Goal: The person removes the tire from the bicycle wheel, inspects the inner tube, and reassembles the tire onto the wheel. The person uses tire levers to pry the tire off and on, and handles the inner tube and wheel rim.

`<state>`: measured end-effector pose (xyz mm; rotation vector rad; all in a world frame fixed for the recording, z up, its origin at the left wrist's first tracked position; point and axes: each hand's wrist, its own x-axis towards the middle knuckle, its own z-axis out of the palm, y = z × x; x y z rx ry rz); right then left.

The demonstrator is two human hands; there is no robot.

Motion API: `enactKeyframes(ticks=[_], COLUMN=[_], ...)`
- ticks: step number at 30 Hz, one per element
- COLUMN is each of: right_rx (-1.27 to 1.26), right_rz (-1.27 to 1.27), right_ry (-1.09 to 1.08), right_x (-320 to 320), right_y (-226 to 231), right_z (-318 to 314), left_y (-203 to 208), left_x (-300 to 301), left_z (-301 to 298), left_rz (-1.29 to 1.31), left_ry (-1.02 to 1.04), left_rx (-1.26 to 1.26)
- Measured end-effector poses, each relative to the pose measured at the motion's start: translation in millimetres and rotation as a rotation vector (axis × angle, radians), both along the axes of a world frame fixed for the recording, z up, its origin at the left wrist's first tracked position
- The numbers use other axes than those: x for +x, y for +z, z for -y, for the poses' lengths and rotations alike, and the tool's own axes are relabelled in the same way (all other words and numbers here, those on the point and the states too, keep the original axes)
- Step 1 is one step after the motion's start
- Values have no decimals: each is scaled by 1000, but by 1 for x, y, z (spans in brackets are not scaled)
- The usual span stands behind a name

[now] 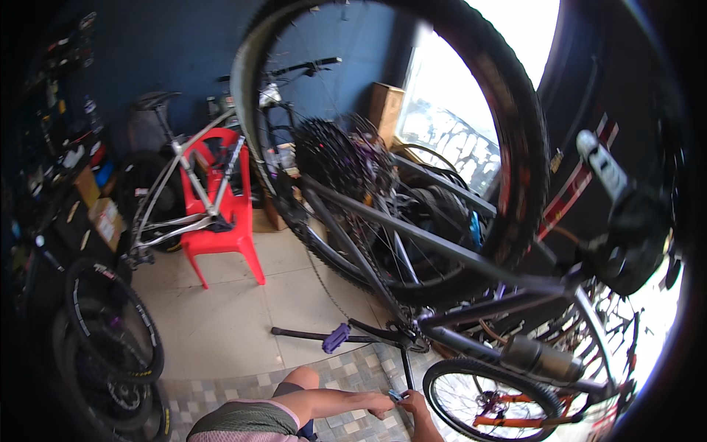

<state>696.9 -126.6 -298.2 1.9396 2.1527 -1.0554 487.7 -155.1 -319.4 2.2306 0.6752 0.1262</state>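
My left hand [381, 406] is closed, low in the middle of the view, with the forearm reaching in from the left. Close beside it my right hand [415, 405] grips a small light-blue item [397, 395], too small to name exactly. What the left fingers hold, if anything, is hidden. Just beyond my hands is a dark grey mountain bike [508, 298], tilted with its large rear wheel [532, 147] raised toward me. A purple pedal [336, 338] sticks out near its crank, and a bottle [541, 359] is fixed to the frame.
A red plastic chair [221, 239] stands at the left, with a silver bike frame [177, 151] against it. Loose wheels [151, 331] lean at the lower left. A black bar [298, 334] extends low over the tiles. Near my right hand is a wheel by an orange fork [508, 421].
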Motion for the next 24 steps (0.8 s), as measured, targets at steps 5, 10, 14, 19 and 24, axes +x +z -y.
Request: enactKeyframes(ticks=[5, 10, 14, 19, 24], right_rx=[-103, 98, 62, 43, 102], right_rz=[34, 40, -139, -288, -370], right_ry=[19, 204, 301, 277, 558], right_x=[8, -20, -74, -193, -321], right_y=[111, 160, 171, 195, 242], right_z=[16, 38, 61, 89, 96], left_y=[113, 176, 225, 278, 268], left_x=[-91, -236, -330, -368, -379], left_z=[64, 139, 258, 401, 481], left_rz=[-161, -303, -138, -207, -135], left_ry=[259, 932, 1712, 2065, 2234], left_rx=[-218, -446, -362, -425, -528])
